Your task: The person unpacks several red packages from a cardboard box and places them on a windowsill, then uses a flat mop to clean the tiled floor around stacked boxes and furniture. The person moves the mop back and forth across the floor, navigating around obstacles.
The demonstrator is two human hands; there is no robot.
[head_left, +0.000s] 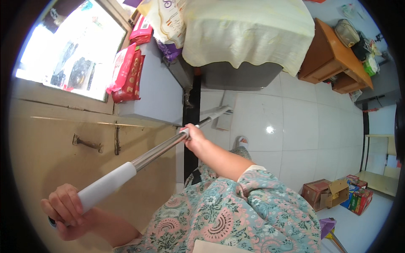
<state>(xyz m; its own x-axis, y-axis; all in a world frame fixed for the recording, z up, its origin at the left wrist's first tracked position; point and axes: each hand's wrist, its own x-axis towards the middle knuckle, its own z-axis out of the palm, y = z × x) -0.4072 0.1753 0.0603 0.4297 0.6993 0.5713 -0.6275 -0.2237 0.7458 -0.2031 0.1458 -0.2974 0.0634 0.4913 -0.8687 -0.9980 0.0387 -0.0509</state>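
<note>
Head view looks down a long mop handle (160, 148) running from the lower left toward the floor at centre; the left hand (65, 208) is wrapped tight around the white foam grip at the handle's upper end, fingers curled fully about it; the right hand (193, 137) is closed around the bare metal shaft further down, fingers hidden behind the pole but plainly gripping; the flat mop head (223, 118) lies on the white tiled floor (295, 126), just in front of a dark cabinet (240, 76) draped with a pale cloth (249, 29), and beside a dark strip along the wall; a slippered foot (241, 141) stands near the mop head; a wooden door (84, 147) with a metal latch fills the left side, red packets (126, 74) sit on a ledge above it, a wooden desk (333, 59) stands at the upper right and cardboard boxes (333, 194) at the lower right; judging from this, the work in hand is a mopping stroke along the cabinet's foot, and the next move seems to call for both hands drawing or pushing the pole together, keeping the head flat against the tiles.
</note>
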